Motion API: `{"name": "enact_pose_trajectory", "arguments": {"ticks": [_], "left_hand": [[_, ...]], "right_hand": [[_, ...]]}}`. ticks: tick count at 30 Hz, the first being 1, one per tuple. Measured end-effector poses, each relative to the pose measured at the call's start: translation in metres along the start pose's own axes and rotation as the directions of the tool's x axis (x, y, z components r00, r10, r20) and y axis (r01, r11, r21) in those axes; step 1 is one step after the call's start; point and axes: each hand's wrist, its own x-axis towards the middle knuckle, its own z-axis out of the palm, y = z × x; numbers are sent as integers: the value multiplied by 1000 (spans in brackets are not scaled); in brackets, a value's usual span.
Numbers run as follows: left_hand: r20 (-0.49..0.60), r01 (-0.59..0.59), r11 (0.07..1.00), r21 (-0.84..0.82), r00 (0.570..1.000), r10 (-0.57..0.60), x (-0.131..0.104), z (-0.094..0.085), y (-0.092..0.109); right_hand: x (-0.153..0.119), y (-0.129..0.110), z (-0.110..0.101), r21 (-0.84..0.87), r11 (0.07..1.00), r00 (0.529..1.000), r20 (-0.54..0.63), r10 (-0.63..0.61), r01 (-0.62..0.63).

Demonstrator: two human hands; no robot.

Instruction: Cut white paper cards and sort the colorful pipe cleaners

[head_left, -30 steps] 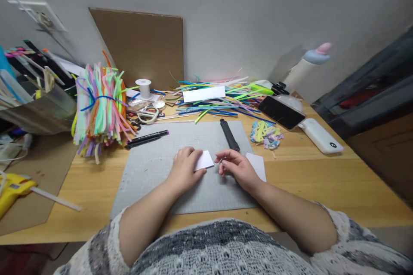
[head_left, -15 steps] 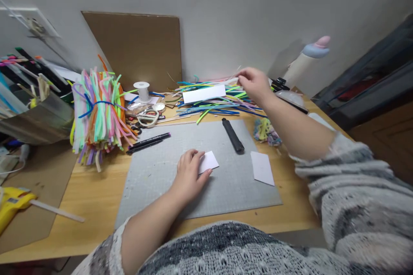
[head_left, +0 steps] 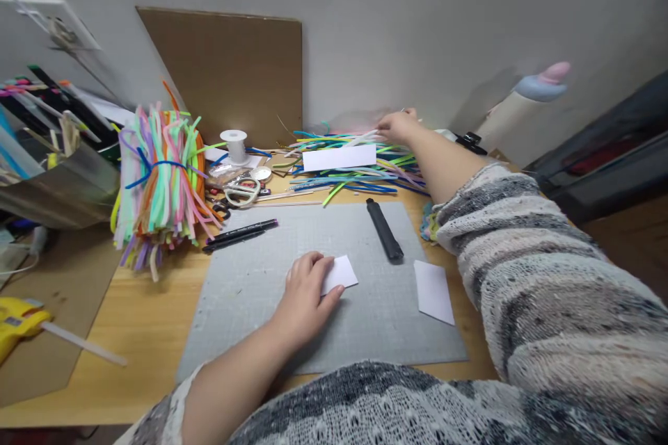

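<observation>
1. One wooden counter.
2. One gray mat on it.
3. One brown board, leaning against the wall.
4. One loose pile of colored fuzzy sticks; one tied bundle at left.
5. Two hands: left hand, grip closed on one small white card at mid-mat; right hand at the pile's back, grip state unclear.
6. One black tool, on the mat.
7. Two more white papers: one strip on the pile, one piece at the mat's right.
8. Two dark pens.
</observation>
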Motion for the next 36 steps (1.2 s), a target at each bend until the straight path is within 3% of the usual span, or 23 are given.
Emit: {"name": "enact_pose_trajectory", "arguments": {"ticks": [3, 8, 11, 13, 14, 16, 18, 19, 22, 25, 30, 33, 36], "left_hand": [[-4, -5, 1000, 3, 1000, 5, 0, 0, 0], [-23, -14, 1000, -5, 1000, 13, 0, 1, -1], [-68, -13, 999, -48, 998, 9, 1, 1, -2], [-140, -21, 995, -98, 990, 7, 3, 0, -4], [-185, -31, 991, -133, 983, 6, 5, -2, -5], [-258, -66, 965, -255, 966, -3, 8, -7, -5], [-257, -90, 863, -496, 965, -47, 12, -11, -5], [-226, -84, 768, -635, 971, -81, 13, -12, -4], [-83, -5, 412, -911, 982, -171, 16, -14, -1], [2, 69, 250, -966, 966, -257, 17, -13, 0], [58, 128, 261, -957, 964, -261, 19, -9, -1], [122, 181, 283, -942, 969, -213, 15, -5, 1], [160, 209, 305, -929, 971, -180, 10, -2, 5]], "right_hand": [[2, 4, -20, -40, 997, 996, -72, 60, -63], [-5, 3, -71, -46, 994, 969, -231, 83, -96], [-27, -22, -96, 205, 976, 948, -292, 130, -71], [-57, -54, -102, 500, 865, 960, -216, 177, -47], [-78, -73, -101, 667, 743, 976, -120, 181, -56], [-126, -112, -93, 887, 428, 982, 186, 15, -175], [-176, -148, -79, 906, 191, 893, 412, -183, -379], [-199, -162, -70, 877, 132, 848, 481, -222, -462], [-252, -191, -45, 807, 114, 770, 587, -250, -579], [-280, -201, -26, 768, 146, 718, 637, -280, -623], [-292, -202, -18, 773, 196, 729, 634, -257, -603], [-291, -205, -20, 814, 121, 775, 578, -254, -568], [-287, -209, -19, 851, 118, 828, 524, -198, -511]]}}
